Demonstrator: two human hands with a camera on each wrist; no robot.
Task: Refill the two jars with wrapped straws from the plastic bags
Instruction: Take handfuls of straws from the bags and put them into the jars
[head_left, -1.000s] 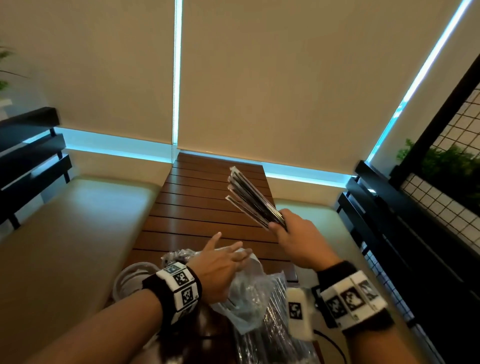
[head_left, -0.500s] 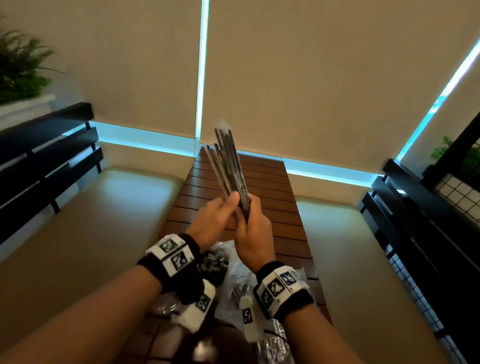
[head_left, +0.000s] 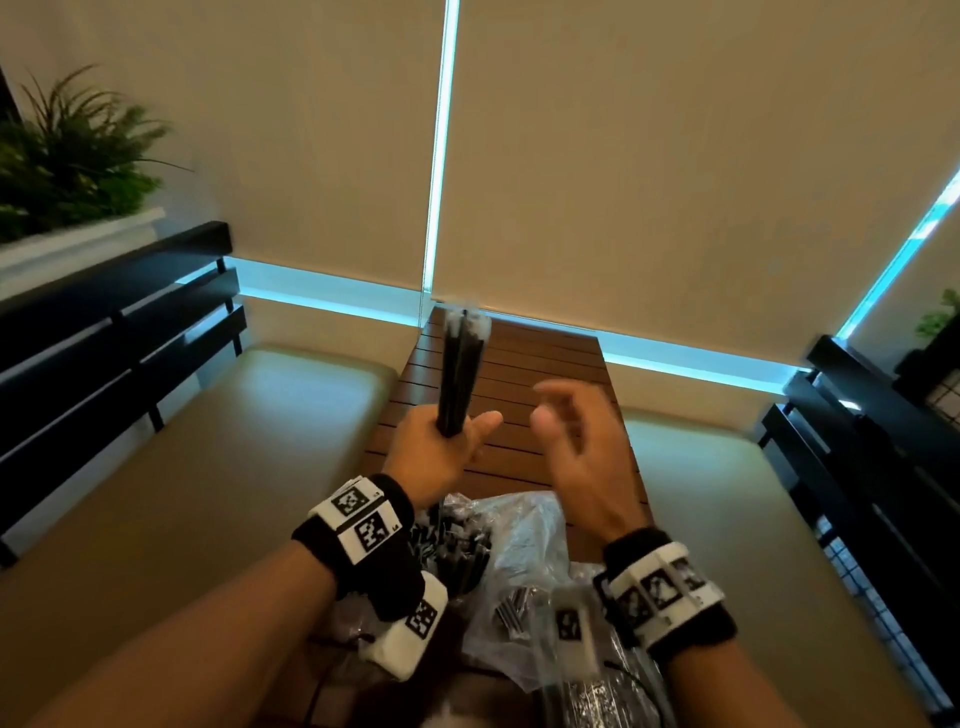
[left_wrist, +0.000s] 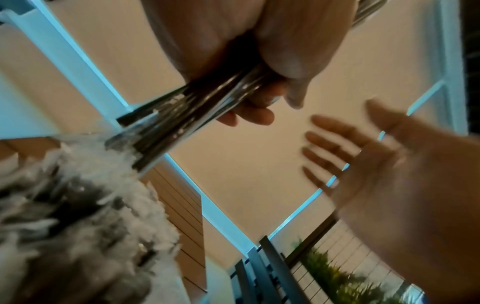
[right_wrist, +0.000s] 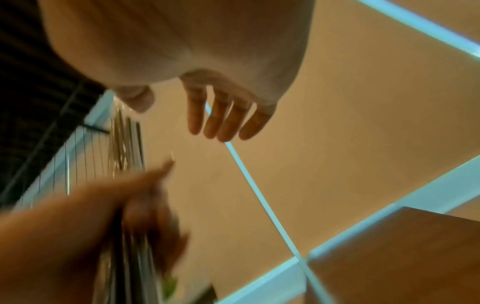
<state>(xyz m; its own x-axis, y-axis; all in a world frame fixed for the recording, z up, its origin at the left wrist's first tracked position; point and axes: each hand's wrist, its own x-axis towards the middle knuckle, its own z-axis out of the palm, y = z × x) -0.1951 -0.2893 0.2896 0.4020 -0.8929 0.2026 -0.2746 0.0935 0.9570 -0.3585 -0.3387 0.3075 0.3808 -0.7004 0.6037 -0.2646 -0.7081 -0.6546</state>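
My left hand (head_left: 441, 447) grips a bundle of black wrapped straws (head_left: 460, 369) upright above the wooden table (head_left: 524, 374); the left wrist view shows the fingers curled round the bundle (left_wrist: 187, 117). My right hand (head_left: 571, 441) hovers just to the right of it, fingers spread and relaxed, holding nothing; its fingers (right_wrist: 223, 121) hang free in the right wrist view. Below my wrists lie clear plastic bags (head_left: 524, 551) with more black straws inside. A container packed with wrapped straw tops (left_wrist: 72, 205) shows low in the left wrist view. No jar is clearly visible in the head view.
Padded beige benches (head_left: 208, 467) run along both sides of the slatted table. Black railings (head_left: 104, 332) stand at the left and right, with a potted plant (head_left: 67, 161) at the left. Roller blinds cover the window behind.
The straw bundle passed from my right hand to my left hand. My right hand let go and moved off to the right, and the fanned straws are now gathered into a tight bundle.
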